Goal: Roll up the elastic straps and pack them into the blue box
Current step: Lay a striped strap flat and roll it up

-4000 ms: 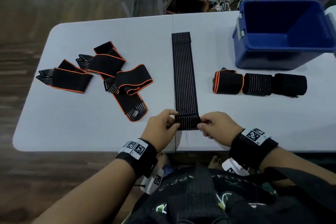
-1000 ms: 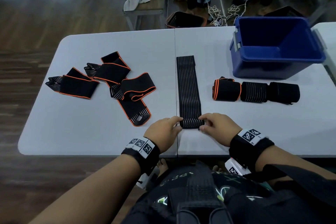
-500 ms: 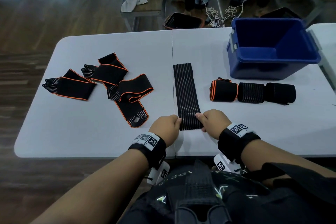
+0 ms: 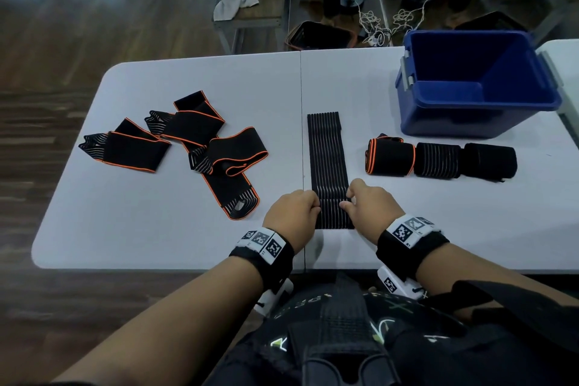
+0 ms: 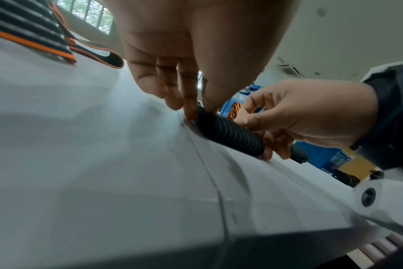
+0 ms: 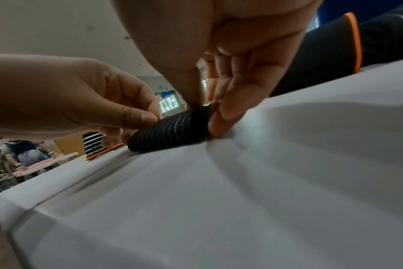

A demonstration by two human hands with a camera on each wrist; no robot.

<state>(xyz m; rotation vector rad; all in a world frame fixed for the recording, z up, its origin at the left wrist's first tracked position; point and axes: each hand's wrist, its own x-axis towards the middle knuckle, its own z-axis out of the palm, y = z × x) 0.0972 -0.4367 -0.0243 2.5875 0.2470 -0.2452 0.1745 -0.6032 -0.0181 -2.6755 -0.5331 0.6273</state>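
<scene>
Elastic strap, black with thin pale ribbing (image 4: 327, 150), lies flat on the pale grey folding table (image 4: 156, 235), running straight away from the person's two hands; its near end is wound into a short, tight roll (image 5: 228, 131) held between them. The left hand (image 4: 293, 213) pinches the roll's left end with thumb and curled fingers, and the right hand (image 4: 368, 208) pinches the right end the same way, fingertips (image 6: 216, 127) down on the table. The step in hand looks like the rolling of this strap, not far along, since most of its length lies unrolled beyond the fingers.

The next move probably calls for both hands to turn the roll forward evenly, keeping its ends square so it does not cone.

Just right of the right hand, three finished black rolls (image 4: 438, 160) lie in a row; past them stands the open blue plastic box (image 4: 438, 116). Left of the left hand lie loose orange-edged black straps (image 4: 200, 141), unrolled.
</scene>
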